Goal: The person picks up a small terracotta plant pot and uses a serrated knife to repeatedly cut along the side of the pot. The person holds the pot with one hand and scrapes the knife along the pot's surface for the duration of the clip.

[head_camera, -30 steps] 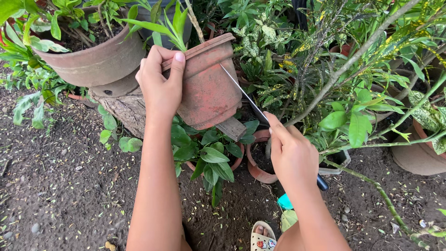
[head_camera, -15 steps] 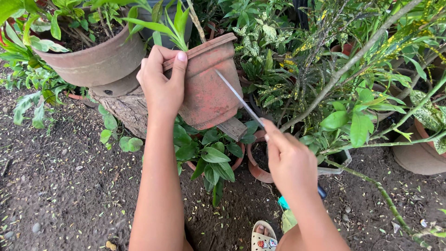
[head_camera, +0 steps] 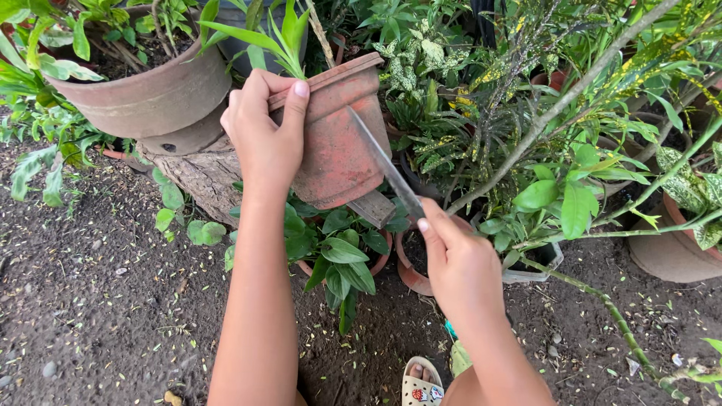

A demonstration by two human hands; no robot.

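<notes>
1. Here the left hand [head_camera: 265, 139] is closed on the rim of a reddish clay pot [head_camera: 342, 143], thumb on the outer wall and fingers curled over the lip, holding the pot tilted so its mouth leans up and to the left.
2. The pot rests against a weathered tree stump [head_camera: 197, 177], with a flat piece of wood [head_camera: 374, 208] showing just under its base.
3. The right hand [head_camera: 460, 267] is wrapped around the handle of a knife [head_camera: 385, 167], the forefinger stretched along the back of the blade; the handle itself is hidden inside the fist.
4. The blade runs up and to the left from the fist, and its tip lies against the pot's side wall, just below the rim.
5. A green shoot [head_camera: 282, 41] rises from the tilted pot, right above the left hand's fingertips.
6. To the left, a larger brown pot [head_camera: 150, 98] sits on top of the stump, filled with leafy plants.
7. Below the tilted pot, a small leafy plant [head_camera: 338, 259] grows from a low pot on the bare soil [head_camera: 98, 316].
8. At the bottom edge, a sandalled foot [head_camera: 423, 385] stands on the ground between the two forearms.
</notes>
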